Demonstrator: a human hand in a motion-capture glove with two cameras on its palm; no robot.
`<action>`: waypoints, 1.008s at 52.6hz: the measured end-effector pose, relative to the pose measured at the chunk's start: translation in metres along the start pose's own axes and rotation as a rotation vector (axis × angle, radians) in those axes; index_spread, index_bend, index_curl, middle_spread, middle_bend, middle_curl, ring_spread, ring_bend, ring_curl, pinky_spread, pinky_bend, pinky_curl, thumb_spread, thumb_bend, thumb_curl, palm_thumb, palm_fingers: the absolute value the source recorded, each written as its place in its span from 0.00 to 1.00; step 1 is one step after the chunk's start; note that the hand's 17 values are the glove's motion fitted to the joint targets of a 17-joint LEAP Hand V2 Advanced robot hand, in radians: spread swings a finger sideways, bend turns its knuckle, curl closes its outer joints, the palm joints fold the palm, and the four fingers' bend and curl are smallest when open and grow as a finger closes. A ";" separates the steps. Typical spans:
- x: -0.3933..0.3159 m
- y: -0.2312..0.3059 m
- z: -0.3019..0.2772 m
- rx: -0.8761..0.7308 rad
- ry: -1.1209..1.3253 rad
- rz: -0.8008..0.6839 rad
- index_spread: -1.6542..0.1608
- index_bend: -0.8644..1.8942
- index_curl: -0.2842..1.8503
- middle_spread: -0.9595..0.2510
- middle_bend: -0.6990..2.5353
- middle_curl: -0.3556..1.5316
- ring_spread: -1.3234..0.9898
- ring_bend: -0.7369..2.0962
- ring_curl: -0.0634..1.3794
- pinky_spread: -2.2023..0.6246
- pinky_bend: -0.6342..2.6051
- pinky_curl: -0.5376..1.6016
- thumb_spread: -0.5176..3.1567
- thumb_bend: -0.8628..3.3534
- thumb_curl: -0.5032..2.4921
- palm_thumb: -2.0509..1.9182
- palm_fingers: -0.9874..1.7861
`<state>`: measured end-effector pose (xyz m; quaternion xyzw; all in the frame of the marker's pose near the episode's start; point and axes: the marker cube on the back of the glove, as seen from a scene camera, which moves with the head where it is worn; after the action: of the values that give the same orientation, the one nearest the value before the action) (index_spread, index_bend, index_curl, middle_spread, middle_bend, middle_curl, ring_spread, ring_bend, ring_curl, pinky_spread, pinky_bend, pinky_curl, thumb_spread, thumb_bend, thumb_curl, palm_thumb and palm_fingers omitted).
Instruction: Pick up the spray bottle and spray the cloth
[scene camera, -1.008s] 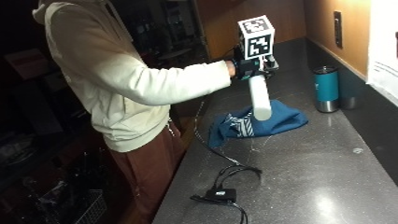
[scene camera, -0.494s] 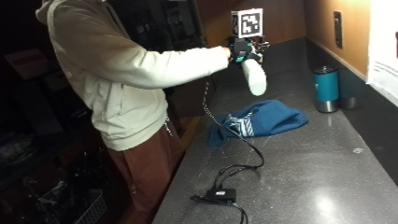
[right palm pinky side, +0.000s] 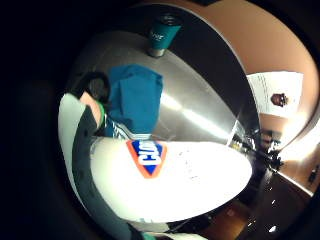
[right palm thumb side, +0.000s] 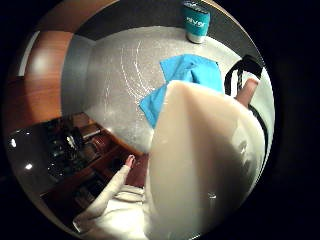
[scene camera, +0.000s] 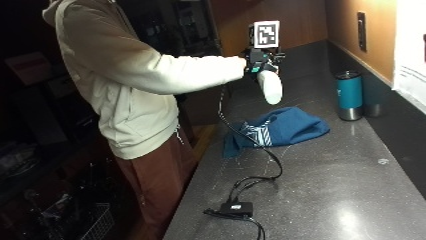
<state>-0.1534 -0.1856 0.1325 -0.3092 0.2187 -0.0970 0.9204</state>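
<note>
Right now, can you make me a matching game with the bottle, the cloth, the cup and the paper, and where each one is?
Things:
1. spray bottle
2. blue cloth
3. teal cup
4. paper sheet

Places:
A. standing on the counter by the wall
B. stuck up on the wall
C. held up in the air by the gloved hand
D. lying crumpled on the counter

Pairs: 1-C, 2-D, 3-A, 4-B
</note>
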 end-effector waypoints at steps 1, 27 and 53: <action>0.000 0.000 0.002 -0.003 0.002 -0.006 0.80 0.45 0.38 0.68 0.37 0.46 0.49 0.44 0.38 0.68 0.29 0.44 0.15 0.20 0.42 0.78 0.84; -0.008 -0.001 -0.012 0.019 -0.020 -0.036 0.80 0.45 0.38 0.69 0.37 0.46 0.49 0.44 0.38 0.68 0.29 0.44 0.15 0.20 0.42 0.78 0.84; -0.008 -0.001 -0.004 -0.007 0.008 -0.022 0.80 0.45 0.38 0.69 0.37 0.46 0.49 0.44 0.38 0.68 0.29 0.44 0.15 0.20 0.42 0.77 0.84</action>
<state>-0.1621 -0.1860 0.1334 -0.3145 0.2193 -0.1073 0.9173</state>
